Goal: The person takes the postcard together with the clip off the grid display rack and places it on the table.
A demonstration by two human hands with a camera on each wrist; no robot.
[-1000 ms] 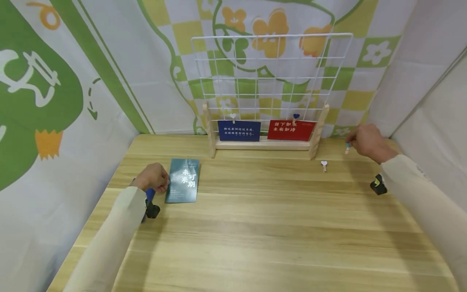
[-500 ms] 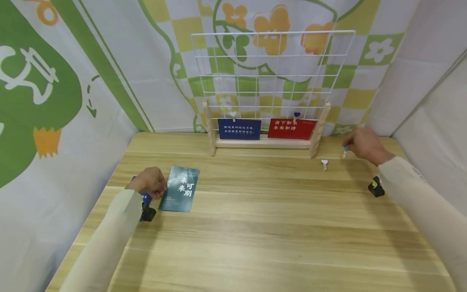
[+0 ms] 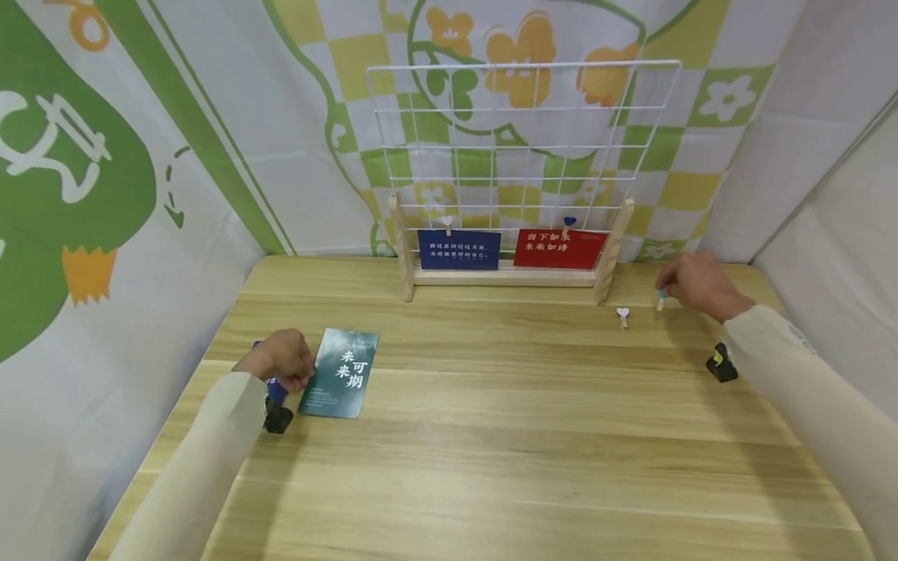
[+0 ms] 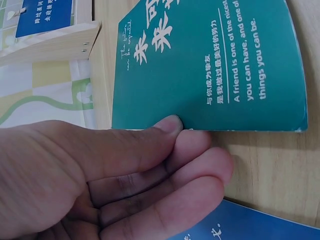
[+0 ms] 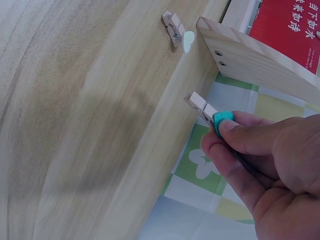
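The teal rectangular paper card [image 3: 340, 375], left of centre in the head view, should be light, bendy and easily creased (an edge seems the best hold), and the left hand [image 3: 282, 358], nearly closed, pinches its left edge. At right, the right hand [image 3: 701, 284] pinches a wooden, turquoise-topped clothespin [image 3: 660, 301]. Since half a second ago, the card sits slightly lower.

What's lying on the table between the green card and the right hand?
One clip with a white heart, nearer the right hand than the green card; otherwise bare tabletop, as the head view shows.
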